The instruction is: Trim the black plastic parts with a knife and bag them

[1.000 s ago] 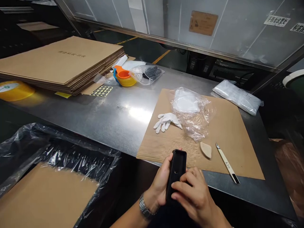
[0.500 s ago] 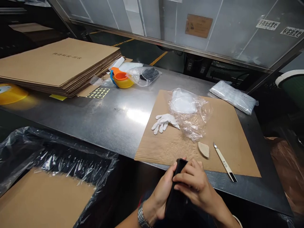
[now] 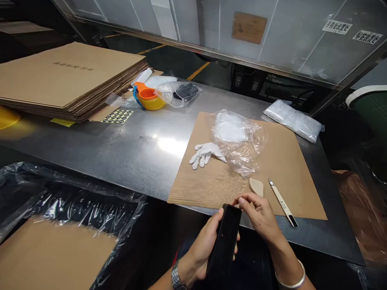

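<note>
My left hand (image 3: 208,241) is wrapped around a long black rectangular piece (image 3: 226,237), tilted up in front of my body. Its kind does not show. Beside the upper end of that piece, the thumb and fingertips of my right hand (image 3: 256,213) are pinched together; whatever lies between them is too small to make out. Just beyond the right hand lies a beige wedge-shaped pad (image 3: 256,187) on the cardboard sheet (image 3: 281,153). A white-handled craft knife (image 3: 282,201) marked A26 is to its right. Farther left rests a white glove (image 3: 207,154).
Crumpled clear plastic (image 3: 238,141) covers something white on the sheet. A stack of flat cardboard (image 3: 69,76), an orange and yellow tape dispenser (image 3: 149,96) and a bagged black item (image 3: 186,92) stand at left. A plastic-lined bin (image 3: 127,209) sits below the table's left edge.
My right hand has moved off the face of the black piece to beside its upper end, uncovering the face. My left hand keeps its hold. The whole view has shifted slightly.
</note>
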`<state>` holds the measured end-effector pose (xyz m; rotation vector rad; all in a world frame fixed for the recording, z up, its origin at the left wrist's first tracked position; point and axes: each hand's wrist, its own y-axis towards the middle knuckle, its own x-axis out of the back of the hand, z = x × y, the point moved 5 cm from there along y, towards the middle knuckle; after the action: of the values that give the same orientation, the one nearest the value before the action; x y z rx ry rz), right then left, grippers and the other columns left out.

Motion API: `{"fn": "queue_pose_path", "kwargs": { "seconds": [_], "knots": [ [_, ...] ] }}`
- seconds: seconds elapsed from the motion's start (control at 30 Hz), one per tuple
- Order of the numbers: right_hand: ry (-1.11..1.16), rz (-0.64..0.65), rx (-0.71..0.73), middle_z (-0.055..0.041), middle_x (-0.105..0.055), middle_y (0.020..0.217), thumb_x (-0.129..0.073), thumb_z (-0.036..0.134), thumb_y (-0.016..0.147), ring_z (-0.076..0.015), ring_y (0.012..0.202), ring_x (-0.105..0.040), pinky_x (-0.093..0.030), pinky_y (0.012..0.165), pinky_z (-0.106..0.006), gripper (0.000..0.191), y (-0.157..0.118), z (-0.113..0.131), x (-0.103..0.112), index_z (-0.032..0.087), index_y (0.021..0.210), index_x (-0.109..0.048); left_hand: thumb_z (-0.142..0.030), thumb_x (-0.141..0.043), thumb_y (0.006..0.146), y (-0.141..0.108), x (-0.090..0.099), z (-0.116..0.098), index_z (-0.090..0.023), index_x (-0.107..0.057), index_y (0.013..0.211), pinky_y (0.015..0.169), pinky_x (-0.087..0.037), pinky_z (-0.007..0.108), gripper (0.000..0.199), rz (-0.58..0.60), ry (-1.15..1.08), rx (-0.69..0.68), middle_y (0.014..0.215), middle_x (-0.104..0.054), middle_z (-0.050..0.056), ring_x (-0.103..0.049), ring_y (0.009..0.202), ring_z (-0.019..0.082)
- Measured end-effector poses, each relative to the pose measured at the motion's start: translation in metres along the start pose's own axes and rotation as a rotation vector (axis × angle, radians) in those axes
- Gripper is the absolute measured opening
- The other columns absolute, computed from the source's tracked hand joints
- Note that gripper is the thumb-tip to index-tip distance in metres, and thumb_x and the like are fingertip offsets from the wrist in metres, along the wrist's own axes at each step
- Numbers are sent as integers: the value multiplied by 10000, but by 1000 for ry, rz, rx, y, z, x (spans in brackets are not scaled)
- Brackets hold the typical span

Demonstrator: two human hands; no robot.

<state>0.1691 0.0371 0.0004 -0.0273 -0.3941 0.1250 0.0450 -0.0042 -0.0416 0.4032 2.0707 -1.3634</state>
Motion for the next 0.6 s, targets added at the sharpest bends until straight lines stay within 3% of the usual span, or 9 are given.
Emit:
{"fn": "queue_pose_path", "kwargs": {
  "seconds": [0.1,0.2,0.27,0.4,0.53,0.6],
  "knots": [
    [-53,-19,-144,-52,-637,874,-461,354,890,-166,786,-591,-459,680,-270,251,-21,-14,-9,178,1016,-589,-482,-375,880,0,5,-12,-270,-394,1307,452,-459,214,477,-29,-87,-132,636,-607,14,-560,475,120],
    [-128,139,-171,-47,-606,957,-579,333,807,-152,750,-555,-460,686,-275,429,-44,-18,-31,205,1205,-484,-446,-377,890,-2,8,-22,-290,-330,1356,483,-467,221,494,-93,-116,-292,646,-612,14,-563,499,119],
    [-82,215,-192,-21,-595,912,-580,274,791,-124,676,-528,-454,642,-251,489,-54,-18,-44,221,1252,-424,-452,-392,882,-2,7,-25,-287,-309,1373,486,-476,241,525,-96,-103,-364,668,-622,21,-569,507,130],
    [52,249,-291,53,-525,655,-530,229,803,-85,528,-468,-373,492,-189,321,-56,-17,-54,208,1119,-474,-467,-485,833,-2,8,-21,-242,-356,1366,502,-492,260,592,-124,-103,-400,695,-637,23,-589,529,148],
    [-1,169,-323,76,-450,525,-532,308,814,-75,457,-411,-299,445,-189,142,-42,-19,-44,184,885,-530,-406,-539,821,-1,8,-19,-220,-455,1311,582,-512,268,530,-129,-132,-399,713,-663,28,-617,592,162],
    [-54,127,-324,70,-458,495,-528,361,821,-76,434,-403,-282,436,-197,181,-34,-20,-36,181,797,-535,-399,-534,829,-1,6,-18,-226,-456,1306,560,-509,267,514,-108,-112,-367,691,-661,27,-611,562,158]
  ]
}}
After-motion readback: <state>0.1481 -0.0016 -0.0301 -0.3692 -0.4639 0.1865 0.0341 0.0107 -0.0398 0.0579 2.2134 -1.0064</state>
